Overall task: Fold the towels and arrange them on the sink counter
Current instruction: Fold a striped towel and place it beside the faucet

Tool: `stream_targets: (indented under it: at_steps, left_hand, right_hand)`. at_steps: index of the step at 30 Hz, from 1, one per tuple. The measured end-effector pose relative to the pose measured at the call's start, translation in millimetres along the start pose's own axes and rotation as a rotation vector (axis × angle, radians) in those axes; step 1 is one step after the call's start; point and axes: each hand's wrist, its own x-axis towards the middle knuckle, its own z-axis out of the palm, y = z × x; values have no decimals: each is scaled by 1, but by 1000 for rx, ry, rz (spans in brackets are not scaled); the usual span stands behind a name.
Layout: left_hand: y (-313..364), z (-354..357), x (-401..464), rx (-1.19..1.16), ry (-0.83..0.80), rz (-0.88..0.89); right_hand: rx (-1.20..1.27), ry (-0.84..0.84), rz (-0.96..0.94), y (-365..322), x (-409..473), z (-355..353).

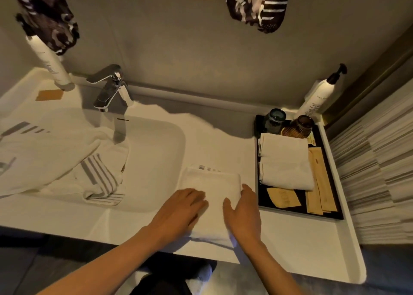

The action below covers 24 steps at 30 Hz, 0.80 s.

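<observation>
A folded white towel [211,184] lies on the white sink counter [297,239] between the basin and a black tray. My left hand [181,207] rests flat on its near left part, fingers spread. My right hand [244,212] lies flat on its right edge, fingers apart. An unfolded white towel with grey stripes [73,160] is heaped in the sink basin [165,160] and over its left rim. Two small folded white cloths [286,163] sit in the tray.
A chrome faucet [111,89] stands behind the basin. The black tray [299,209] at right holds two dark cups and paper-wrapped packets. A pump bottle [317,96] stands at the back right, a white tube [49,62] at back left.
</observation>
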Motion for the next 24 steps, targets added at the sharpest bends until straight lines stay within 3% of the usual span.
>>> stream_targets:
  at_steps: [2, 3, 6, 9, 14, 18, 20, 24]
  left_hand:
    - [6, -7, -3, -129, -59, -56]
    - [7, -9, 0, -238, -94, -143]
    - [14, -15, 14, -567, -86, -526]
    - [18, -23, 31, -754, -110, -745]
    - [19, -28, 56, -1136, -198, -1103]
    - [3, -37, 56, -1645, -247, -1161]
    - [-6, -41, 54, -1533, -366, -1150]
    - [-33, -48, 61, -744, -442, -986]
  right_hand:
    - [157, -191, 322, -5, 4, -12]
    - [193, -268, 391, -5, 7, -13]
    - [237, -349, 407, -5, 11, -13]
    - [351, -322, 428, -17, 14, -14]
    - [47, -137, 57, -64, -11, -4]
    - [-328, -43, -308, -75, -47, 28]
    - [-480, -59, -412, -69, -55, 40]
    - [-629, -116, -464, -66, -53, 48]
